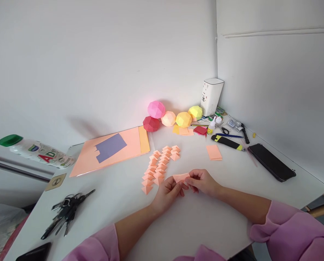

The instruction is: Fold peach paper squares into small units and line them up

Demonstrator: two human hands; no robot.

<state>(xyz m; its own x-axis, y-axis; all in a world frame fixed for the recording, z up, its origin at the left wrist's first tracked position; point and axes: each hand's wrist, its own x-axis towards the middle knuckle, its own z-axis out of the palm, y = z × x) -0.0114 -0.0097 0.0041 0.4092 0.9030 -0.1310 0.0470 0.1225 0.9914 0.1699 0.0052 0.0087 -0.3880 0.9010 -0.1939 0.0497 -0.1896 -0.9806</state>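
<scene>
Near the centre of the frame, just below the middle, a small piece of peach-coloured paper (181,177) was held above the white tabletop (205,224) by both hands. Its left end was pinched by the curled left hand (168,192), between thumb and fingers; its right end was gripped by the thumb and bent fingers of the right hand (205,183). Small peach paper pyramids (161,166) were lined up in rows just beyond the left hand, and flat peach paper rectangles (214,152) were stacked right of centre. At the left of the frame, a white plastic bottle with a green cap (42,152) was seen closed; what was held in it could not be told. In the upper right, a small clear glue-type bottle with a yellow label (211,127) was stood near a tall white tapered box (212,98), whose inside was not shown. Small clear plastic packets (234,124) were scattered farther right, their contents too small to be made out. Five faceted paper balls in pink, red, peach, orange and yellow (168,118) were grouped against the wall at upper centre.
</scene>
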